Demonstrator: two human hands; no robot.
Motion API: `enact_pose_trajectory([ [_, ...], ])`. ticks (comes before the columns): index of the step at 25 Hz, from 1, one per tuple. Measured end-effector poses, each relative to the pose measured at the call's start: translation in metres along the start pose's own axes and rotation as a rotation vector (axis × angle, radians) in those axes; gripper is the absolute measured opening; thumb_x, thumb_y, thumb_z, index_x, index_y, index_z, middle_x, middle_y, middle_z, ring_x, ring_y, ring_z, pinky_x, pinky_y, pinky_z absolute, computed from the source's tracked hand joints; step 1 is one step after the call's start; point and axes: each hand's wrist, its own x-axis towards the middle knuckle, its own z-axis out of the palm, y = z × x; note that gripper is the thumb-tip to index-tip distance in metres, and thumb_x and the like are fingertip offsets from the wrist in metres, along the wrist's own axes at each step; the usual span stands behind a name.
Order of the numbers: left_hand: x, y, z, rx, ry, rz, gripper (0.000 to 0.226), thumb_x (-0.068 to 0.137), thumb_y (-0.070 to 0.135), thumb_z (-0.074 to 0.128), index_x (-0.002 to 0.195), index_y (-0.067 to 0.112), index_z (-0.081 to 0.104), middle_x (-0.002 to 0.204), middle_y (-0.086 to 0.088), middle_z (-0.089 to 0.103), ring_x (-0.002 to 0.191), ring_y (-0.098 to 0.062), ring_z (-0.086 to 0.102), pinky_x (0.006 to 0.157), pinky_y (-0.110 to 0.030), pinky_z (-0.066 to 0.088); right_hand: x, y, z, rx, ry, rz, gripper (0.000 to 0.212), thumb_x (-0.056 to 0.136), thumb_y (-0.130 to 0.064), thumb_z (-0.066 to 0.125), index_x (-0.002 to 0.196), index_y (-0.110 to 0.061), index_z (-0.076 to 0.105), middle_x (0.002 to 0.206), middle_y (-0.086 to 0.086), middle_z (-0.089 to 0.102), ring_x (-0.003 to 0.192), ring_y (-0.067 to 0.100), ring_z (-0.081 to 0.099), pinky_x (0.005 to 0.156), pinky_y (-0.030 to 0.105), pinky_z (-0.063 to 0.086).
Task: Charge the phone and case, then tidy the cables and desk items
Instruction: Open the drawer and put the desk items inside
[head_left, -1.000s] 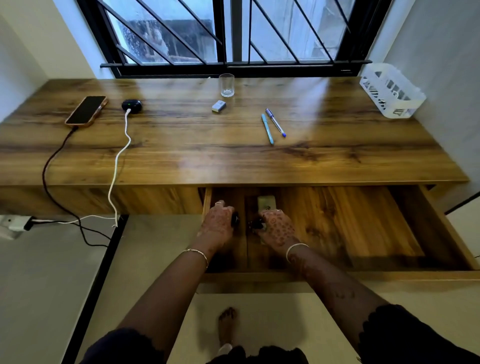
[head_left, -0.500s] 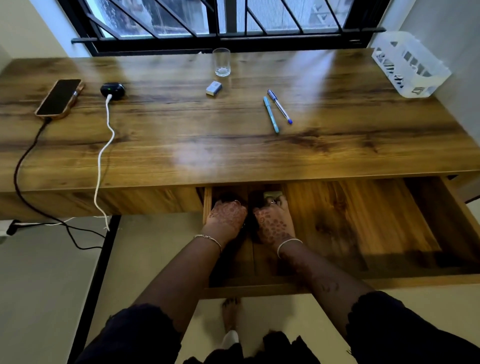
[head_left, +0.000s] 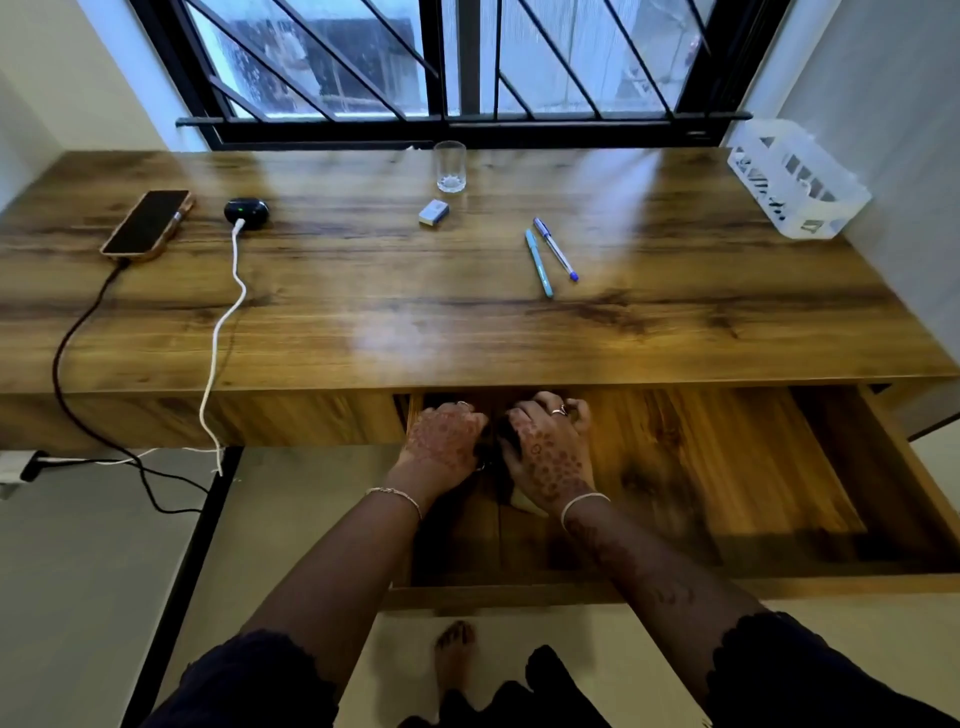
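The phone lies at the desk's far left with a black cable plugged in. Beside it the black earbud case shows a green light, and a white cable runs from it over the desk edge. Both my hands are in the open drawer, at its back left under the desk edge. My left hand and my right hand are curled around a small dark item between them. I cannot make out what it is.
Two pens lie mid-desk, with a small grey box and an empty glass behind them. A white plastic basket stands at the far right. Both cables drop to a power strip on the floor at left.
Both hands have moved from the drawer's middle deeper toward its back, under the desk edge. The pale object seen behind them earlier is now hidden.
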Motion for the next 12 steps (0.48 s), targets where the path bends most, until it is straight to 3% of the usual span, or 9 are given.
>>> enact_pose_trajectory([
  [3, -0.007, -0.003, -0.016, -0.139, 0.291, -0.089, 0.026, 0.089, 0.039, 0.050, 0.101, 0.020, 0.065, 0.098, -0.002, 0.068, 0.091, -0.023, 0.065, 0.077, -0.034, 0.053, 0.008, 0.001, -0.010, -0.042, 0.267, -0.066, 0.030, 0.086, -0.041, 0.050, 0.107, -0.021, 0.060, 0.115, -0.002, 0.058, 0.111, 0.020, 0.052, 0.096, 0.040, 0.035],
  [6, -0.003, -0.010, -0.040, -0.356, 0.437, -0.244, 0.021, 0.089, 0.040, 0.055, 0.092, 0.022, 0.065, 0.089, 0.001, 0.069, 0.082, -0.017, 0.066, 0.068, -0.027, 0.053, 0.027, -0.002, -0.035, -0.016, 0.431, -0.136, 0.028, 0.084, -0.038, 0.052, 0.104, -0.019, 0.056, 0.112, 0.001, 0.055, 0.101, 0.020, 0.054, 0.085, 0.031, 0.044],
  [9, 0.016, -0.029, -0.054, -0.515, 0.512, -0.343, 0.013, 0.086, 0.033, 0.061, 0.093, 0.023, 0.065, 0.088, 0.003, 0.068, 0.084, -0.016, 0.064, 0.069, -0.025, 0.049, 0.052, -0.011, -0.051, 0.003, 0.374, -0.137, 0.035, 0.081, -0.035, 0.054, 0.112, -0.020, 0.054, 0.116, 0.002, 0.052, 0.105, 0.021, 0.053, 0.090, 0.032, 0.046],
  [12, 0.042, -0.053, -0.058, -0.637, 0.462, -0.329, 0.030, 0.083, 0.024, 0.066, 0.112, 0.018, 0.062, 0.106, 0.000, 0.062, 0.099, -0.017, 0.060, 0.085, -0.026, 0.048, 0.085, -0.011, -0.050, 0.011, 0.296, -0.069, 0.047, 0.084, -0.033, 0.051, 0.129, -0.021, 0.046, 0.134, 0.002, 0.042, 0.122, 0.020, 0.043, 0.103, 0.031, 0.037],
])
